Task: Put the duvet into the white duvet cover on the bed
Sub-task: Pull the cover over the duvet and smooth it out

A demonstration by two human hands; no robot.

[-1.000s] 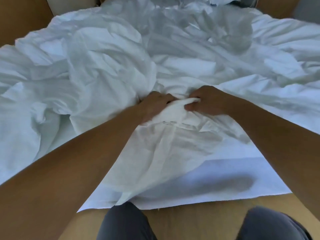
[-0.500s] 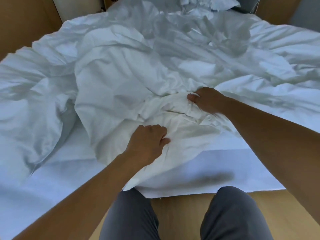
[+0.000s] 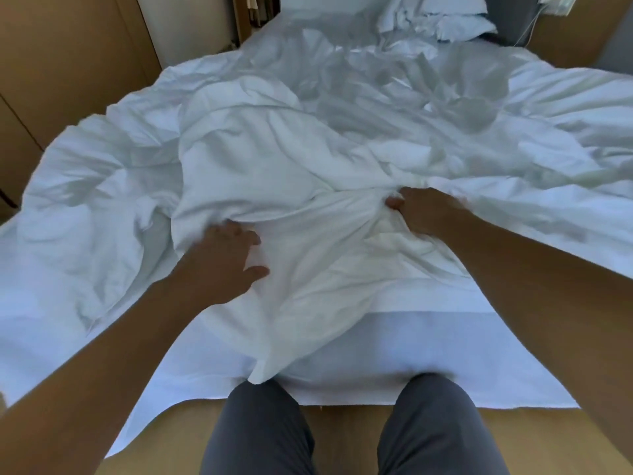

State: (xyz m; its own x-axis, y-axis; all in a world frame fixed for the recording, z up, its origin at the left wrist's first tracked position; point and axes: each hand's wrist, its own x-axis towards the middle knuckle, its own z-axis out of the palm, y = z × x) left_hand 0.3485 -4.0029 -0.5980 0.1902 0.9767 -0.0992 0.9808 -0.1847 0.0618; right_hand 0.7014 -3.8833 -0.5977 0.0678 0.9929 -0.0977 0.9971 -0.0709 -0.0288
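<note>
A crumpled white duvet cover [image 3: 260,159] lies heaped across the bed, one corner hanging over the foot edge by my knees. The duvet cannot be told apart from the cover; more rumpled white bedding [image 3: 428,108] spreads behind and to the right. My left hand [image 3: 222,258] lies on the cover's near left part, fingers spread and slightly bent into the cloth, thumb out. My right hand [image 3: 424,210] grips a bunched fold of the cover at centre right, fingers curled into it.
The bed's white sheet [image 3: 394,358] shows at the foot edge, above a wooden bed frame [image 3: 342,437]. Pillows [image 3: 435,15] sit at the head. Wooden panels [image 3: 61,56] stand on the left. My grey-trousered legs [image 3: 260,430] press against the foot of the bed.
My left hand let go of the bunch near my right hand, came back toward me, then moved left and spread on the cover. My right hand kept its grip. The view rose.
</note>
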